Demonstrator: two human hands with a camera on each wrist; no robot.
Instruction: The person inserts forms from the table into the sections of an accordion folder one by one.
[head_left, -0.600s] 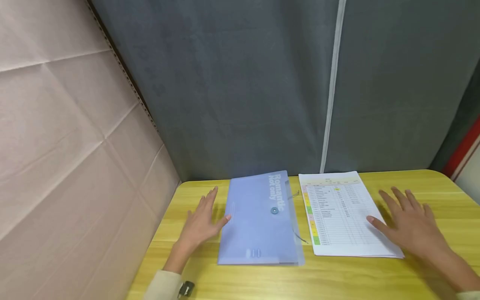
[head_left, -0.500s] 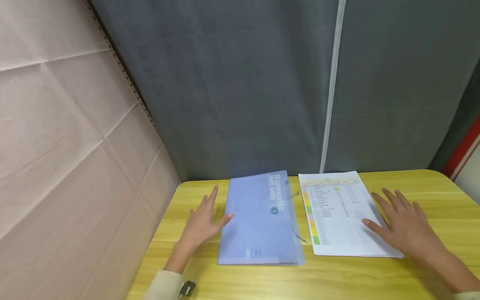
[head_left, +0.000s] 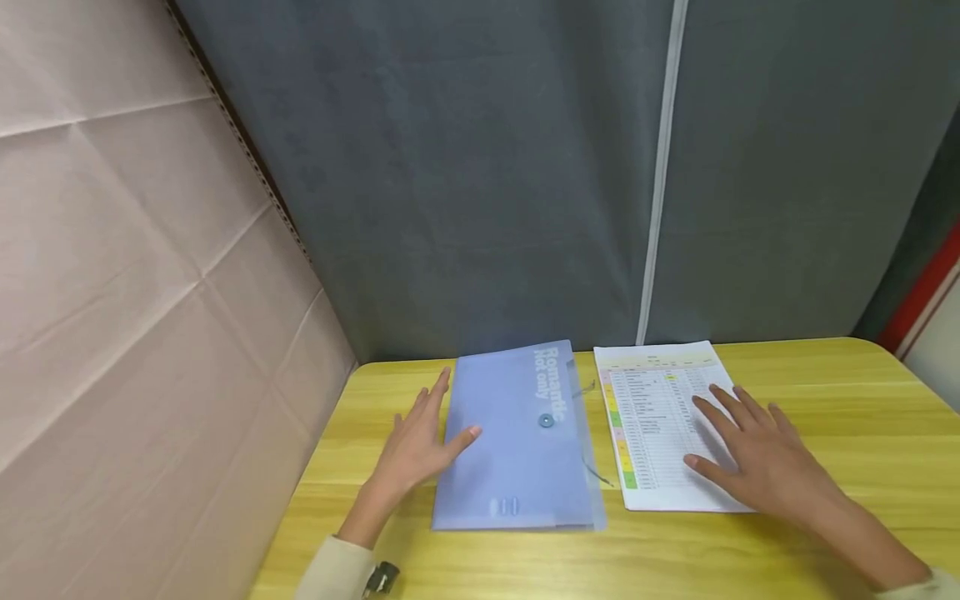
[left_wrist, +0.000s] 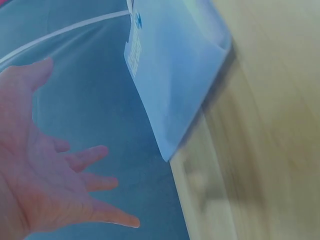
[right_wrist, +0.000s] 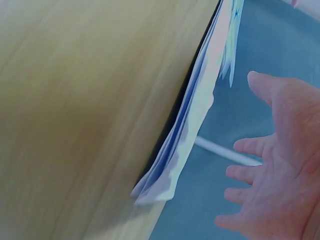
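- Two flat things lie side by side on the yellow wooden table point(head_left: 825, 375): a translucent blue snap-button folder point(head_left: 517, 442) and, just to its right, a stack of printed sheets point(head_left: 652, 408) with a coloured column down the left margin.
- Both lie near the table's far edge, close to the grey curtain point(head_left: 487, 167), with a narrow strip of bare wood between them.
- Long axis of each runs from the near edge towards the curtain; the folder's white lettering runs along its right side by the snap button point(head_left: 546, 421), so its flap edge faces the papers.
- Left hand point(head_left: 420, 450) is spread flat and relaxed at the folder's left edge, thumb tip resting on the blue plastic, fingers on the wood beside it, gripping nothing.
- Right hand point(head_left: 750, 454) is also spread and loose over the lower right part of the sheets; I cannot tell whether it presses on them or hovers just above.
- To my eye, handling these well means pinning the folder with the left palm so it does not skate on the smooth top, and taking the whole stack squarely so the sheets stay aligned; the right wrist view shows their corner point(right_wrist: 160, 185) already fanned.
- Beige cardboard panel point(head_left: 135, 275) walls off the left side.
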